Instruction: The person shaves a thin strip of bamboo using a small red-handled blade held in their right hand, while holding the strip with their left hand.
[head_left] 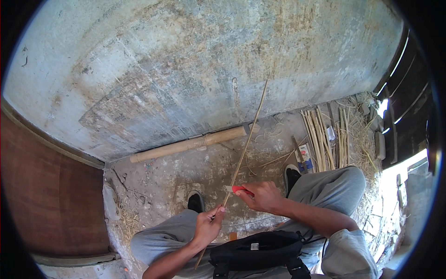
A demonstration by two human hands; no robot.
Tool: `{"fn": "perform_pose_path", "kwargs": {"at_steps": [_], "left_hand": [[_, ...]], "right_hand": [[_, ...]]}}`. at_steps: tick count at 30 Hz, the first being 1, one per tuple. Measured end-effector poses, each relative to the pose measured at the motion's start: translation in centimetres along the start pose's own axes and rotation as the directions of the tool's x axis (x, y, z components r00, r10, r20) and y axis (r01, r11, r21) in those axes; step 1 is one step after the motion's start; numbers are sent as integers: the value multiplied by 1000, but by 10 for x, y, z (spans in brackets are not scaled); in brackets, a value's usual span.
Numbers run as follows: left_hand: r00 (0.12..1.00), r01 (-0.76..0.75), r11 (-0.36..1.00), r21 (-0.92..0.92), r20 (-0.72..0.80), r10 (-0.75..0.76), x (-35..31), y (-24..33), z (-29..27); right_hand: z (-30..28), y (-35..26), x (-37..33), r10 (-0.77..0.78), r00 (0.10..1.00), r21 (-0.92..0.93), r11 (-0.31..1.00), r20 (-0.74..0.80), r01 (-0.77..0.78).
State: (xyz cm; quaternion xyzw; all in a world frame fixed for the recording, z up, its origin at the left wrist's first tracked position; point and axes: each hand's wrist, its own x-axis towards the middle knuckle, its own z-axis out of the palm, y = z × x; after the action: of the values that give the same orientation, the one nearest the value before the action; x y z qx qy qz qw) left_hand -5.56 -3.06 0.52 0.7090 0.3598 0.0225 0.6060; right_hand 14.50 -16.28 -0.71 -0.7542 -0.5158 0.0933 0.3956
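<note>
Snugly, left fingers (pixel 216 214) grip a stick (pixel 246 149), right fingers (pixel 253 191) a knife (pixel 237 189).

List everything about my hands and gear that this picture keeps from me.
Head view: knife handle, partly hidden by the right hand.
Head view: stick, gripped stretch hidden by the left hand.
Head view: left shoe, heel hidden by the trouser leg.
Head view: bag strap, cut off by the lower edge.

Two hands: the right hand (pixel 266 196) has one knife (pixel 239 189), the left hand (pixel 209 226) one strip (pixel 252 129). Beyond both, one pole (pixel 188 145), two shoes (pixel 195 202); beyond the right, two stick piles (pixel 317 140); behind them, one bag (pixel 258 259).
</note>
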Motion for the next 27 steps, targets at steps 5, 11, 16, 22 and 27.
{"fn": "perform_pose_path", "kwargs": {"at_steps": [5,11,16,22,27], "left_hand": [[1000,-23,998,-50,-4,23,1,-2,2],[1000,12,999,-53,9,-12,0,0,0],[999,33,998,-61,-1,-33,1,-2,1],[999,-36,999,-19,-16,36,2,-3,2],[998,-65,997,-46,-12,64,3,-3,2]], "right_hand": [[3,3,0,-12,1000,-11,1000,-14,12],[3,4,1,-13,1000,-60,998,12,13],[5,5,0,-21,1000,-59,998,-19,20],[8,9,0,-14,1000,-53,998,-24,13],[8,9,0,-6,1000,-59,998,-26,4]]}}
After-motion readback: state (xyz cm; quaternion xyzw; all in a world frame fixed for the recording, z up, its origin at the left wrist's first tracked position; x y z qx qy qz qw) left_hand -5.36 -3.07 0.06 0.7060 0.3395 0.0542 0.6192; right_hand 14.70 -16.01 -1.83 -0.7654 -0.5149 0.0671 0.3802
